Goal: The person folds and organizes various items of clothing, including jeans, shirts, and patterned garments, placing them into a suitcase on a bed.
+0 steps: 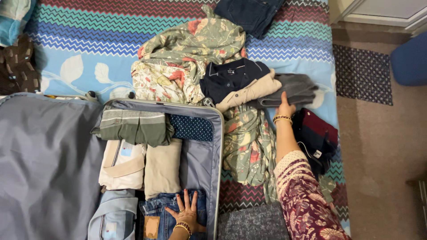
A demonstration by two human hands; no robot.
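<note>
Packing step in hand, by the look of it: left hand (187,212) flat and open, fingers spread, pressing on folded blue jeans (156,218) at the near end of the open grey suitcase (219,146); beyond that hand, beige, cream and green folded clothes (135,126) already laid inside; right hand (284,108) stretched out over the bed (89,49), fingers closed round the edge of a folded grey garment (293,89), just beside a navy and beige folded shirt (235,82); floral cloth (247,146) bunched beneath the forearm; likely needed next: a firm lift keeping the fold intact, then across to the bare strip beyond the left hand.
</note>
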